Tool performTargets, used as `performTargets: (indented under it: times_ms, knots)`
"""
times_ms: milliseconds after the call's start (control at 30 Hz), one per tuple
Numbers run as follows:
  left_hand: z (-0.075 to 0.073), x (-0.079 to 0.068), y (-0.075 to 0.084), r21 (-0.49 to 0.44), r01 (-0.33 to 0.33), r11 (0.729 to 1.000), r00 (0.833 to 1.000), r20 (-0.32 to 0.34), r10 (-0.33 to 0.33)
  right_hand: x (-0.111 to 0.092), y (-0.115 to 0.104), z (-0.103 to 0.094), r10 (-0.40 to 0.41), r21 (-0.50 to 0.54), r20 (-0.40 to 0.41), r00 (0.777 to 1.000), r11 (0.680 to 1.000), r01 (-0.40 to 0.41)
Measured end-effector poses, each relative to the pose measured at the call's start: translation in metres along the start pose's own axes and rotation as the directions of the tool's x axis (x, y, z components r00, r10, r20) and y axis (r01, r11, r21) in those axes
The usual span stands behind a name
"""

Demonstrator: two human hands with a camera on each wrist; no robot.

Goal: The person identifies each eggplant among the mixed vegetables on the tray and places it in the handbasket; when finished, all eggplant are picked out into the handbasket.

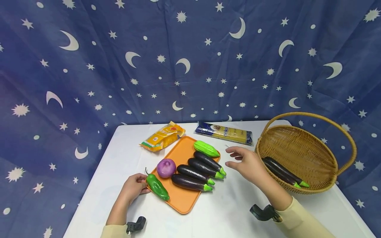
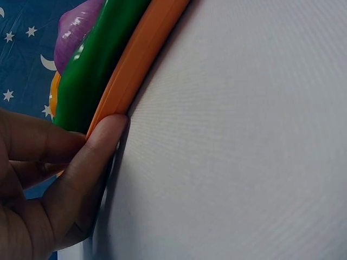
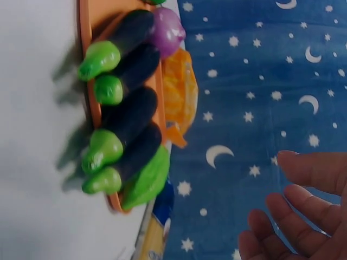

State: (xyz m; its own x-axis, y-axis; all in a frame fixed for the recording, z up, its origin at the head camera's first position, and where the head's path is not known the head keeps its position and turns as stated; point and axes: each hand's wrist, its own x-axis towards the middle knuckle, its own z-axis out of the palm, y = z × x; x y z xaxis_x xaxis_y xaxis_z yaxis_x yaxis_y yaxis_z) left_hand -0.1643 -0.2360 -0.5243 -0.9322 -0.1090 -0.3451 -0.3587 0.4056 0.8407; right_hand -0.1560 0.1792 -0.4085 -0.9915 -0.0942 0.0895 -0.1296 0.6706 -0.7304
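Head view: the tray (image 1: 183, 200) lies between the left hand (image 1: 132, 187), pinching it, and the relaxed right hand (image 1: 247, 164).

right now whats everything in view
table: one, white, foreground
curtain: one, blue, behind table
tray: one, orange, on table
basket: one, tan, right
eggplants: six, dark purple, four on tray, two in basket
onion: one, purple, on tray
pepper: one, green, on tray
ridged vegetable: one, light green, on tray
short packet: one, orange, beyond tray
long packet: one, blue-yellow, beyond tray
wrist devices: two, black, wrists
sleeves: two, cream, forearms
left hand: one, gripping tray edge
right hand: one, empty, near basket
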Motion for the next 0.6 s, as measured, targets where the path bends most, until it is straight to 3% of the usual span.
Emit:
performTargets:
  times_ms: [300,600]
  knots:
    - [-0.001,0.0,0.001,-0.005,-0.004,1.0,1.0,0.005,0.004,0.005,-0.01,0.028,-0.032,0.034,0.063,0.998,0.999,0.03]
    - [0.0,0.001,-0.001,-0.013,-0.001,1.0,1.0,0.002,0.001,0.007,-0.017,0.06,-0.013,0.075,0.104,0.994,0.997,0.005]
